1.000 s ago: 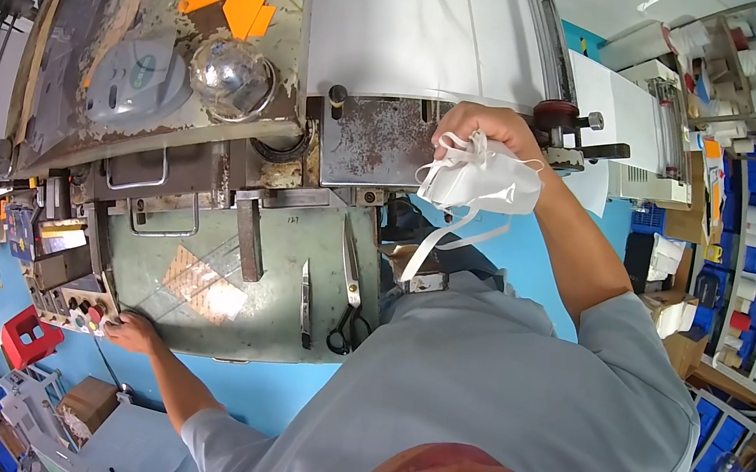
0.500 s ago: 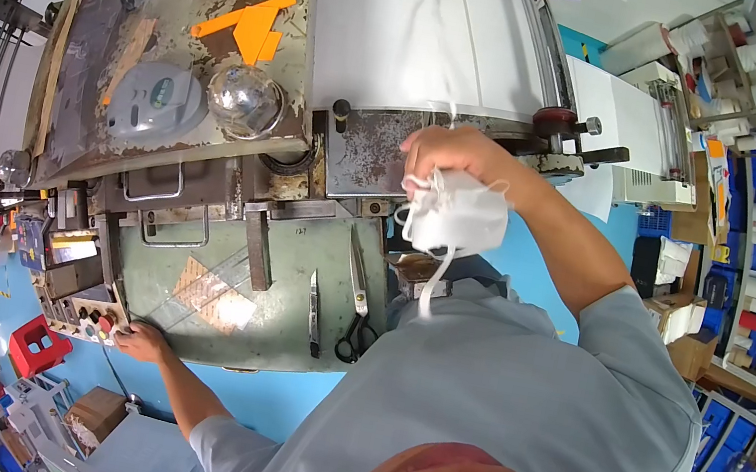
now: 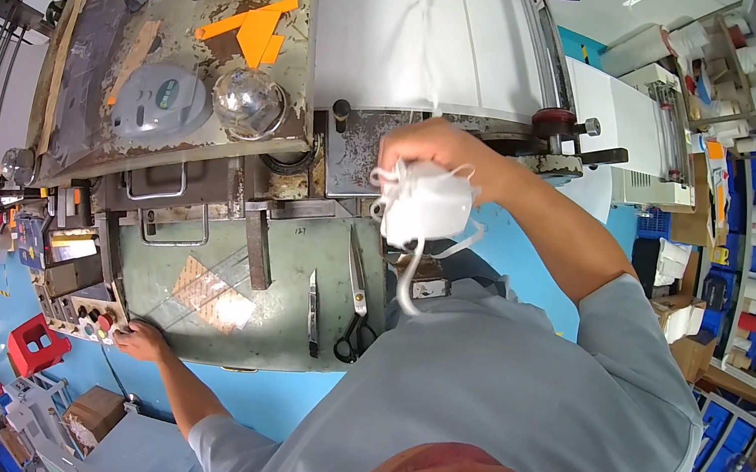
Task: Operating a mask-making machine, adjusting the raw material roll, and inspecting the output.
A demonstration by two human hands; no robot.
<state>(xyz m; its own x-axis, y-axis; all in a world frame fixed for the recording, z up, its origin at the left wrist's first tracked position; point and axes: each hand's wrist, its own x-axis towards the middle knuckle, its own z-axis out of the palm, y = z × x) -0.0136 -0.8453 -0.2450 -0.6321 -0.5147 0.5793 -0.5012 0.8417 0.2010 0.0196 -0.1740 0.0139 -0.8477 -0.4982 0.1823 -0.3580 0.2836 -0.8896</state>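
My right hand (image 3: 429,149) is closed around a bundle of thin white strips (image 3: 429,207), whose loose ends curl and dangle above my shirt front. From this hand a thin white strand runs up toward the white sheet (image 3: 383,35) on the machine. At the lower left, my left hand (image 3: 145,343) rests at the edge of a control panel (image 3: 85,318) with several buttons. Its fingers are curled against the panel's corner, and what they touch is hidden. The scissors (image 3: 357,308) and a slim cutter knife (image 3: 313,316) lie on the green work surface (image 3: 296,242), untouched by either hand.
A worn metal machine cover (image 3: 182,30) carries orange pieces (image 3: 257,33), a grey round device (image 3: 159,101) and a clear dome (image 3: 250,102). A roller (image 3: 543,48) borders the white sheet. Shelves with blue bins (image 3: 753,231) line the right; a red stool (image 3: 37,344) stands at left.
My right hand has shifted left with the white bundle, whose loose ends have swung. The strand above has moved left too. My left hand stays at the panel.
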